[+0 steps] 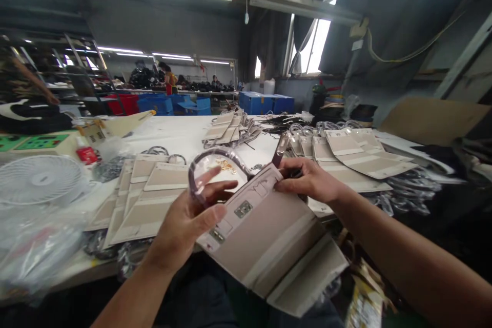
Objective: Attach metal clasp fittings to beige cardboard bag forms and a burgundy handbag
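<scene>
A beige handbag panel [277, 230] with a folded lower flap is tilted in front of me, with two small metal plates along its upper edge. A looped handle [221, 151] in clear plastic rises from that edge. My right hand [307, 179] pinches the panel's upper right corner; a dark object beside its fingers is too hidden to name. A brown strap-like piece [281, 149] stands up next to this hand. My left hand [196, 218] is at the panel's left edge, thumb over the edge, fingers spread apart by the handle loop.
Beige panels are stacked on the left [165, 177], at the back [226, 125] and on the right [357, 151] of the white table [172, 130]. Small gold-coloured parts [226, 165] lie beyond the handle. A white fan [40, 179] and plastic bags [38, 246] sit left.
</scene>
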`<state>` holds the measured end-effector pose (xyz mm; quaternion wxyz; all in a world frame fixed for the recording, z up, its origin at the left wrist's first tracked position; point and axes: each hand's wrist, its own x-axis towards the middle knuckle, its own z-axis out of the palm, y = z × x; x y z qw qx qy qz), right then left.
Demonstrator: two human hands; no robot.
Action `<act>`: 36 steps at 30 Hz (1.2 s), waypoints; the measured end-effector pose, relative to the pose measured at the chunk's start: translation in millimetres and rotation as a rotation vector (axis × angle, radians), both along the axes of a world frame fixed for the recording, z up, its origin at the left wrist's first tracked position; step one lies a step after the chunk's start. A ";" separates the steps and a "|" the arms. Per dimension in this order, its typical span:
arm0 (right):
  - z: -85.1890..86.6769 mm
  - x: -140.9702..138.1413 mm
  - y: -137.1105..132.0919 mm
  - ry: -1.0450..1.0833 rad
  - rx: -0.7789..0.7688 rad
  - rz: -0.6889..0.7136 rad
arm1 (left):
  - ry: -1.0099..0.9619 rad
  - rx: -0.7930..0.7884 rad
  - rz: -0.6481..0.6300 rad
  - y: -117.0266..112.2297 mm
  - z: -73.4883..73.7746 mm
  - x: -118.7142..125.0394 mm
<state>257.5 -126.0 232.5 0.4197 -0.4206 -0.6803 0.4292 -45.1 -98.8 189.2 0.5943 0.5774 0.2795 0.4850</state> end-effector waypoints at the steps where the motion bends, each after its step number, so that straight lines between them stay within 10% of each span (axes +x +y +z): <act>1: -1.2 -1.7 6.7 -0.043 -0.031 0.030 | 0.000 -0.092 -0.059 -0.5 -9.6 -0.2; 7: -54.6 -11.1 54.6 -0.390 -0.174 0.132 | 0.065 -0.393 -0.123 -19.6 -110.5 15.2; 15: -131.3 -31.8 124.3 -0.703 -0.169 0.112 | -0.105 -0.708 0.188 -18.3 -215.8 56.5; 26: -168.2 -34.8 157.1 -0.655 -0.028 -0.226 | -0.215 -0.937 0.362 -11.2 -218.9 82.7; 32: -146.6 -47.1 103.0 -0.086 0.018 -0.415 | -0.194 -0.942 0.382 -3.7 -223.8 89.6; 36: -163.3 -59.6 83.3 0.451 -0.065 -0.482 | -0.181 -0.939 0.407 5.4 -215.8 94.6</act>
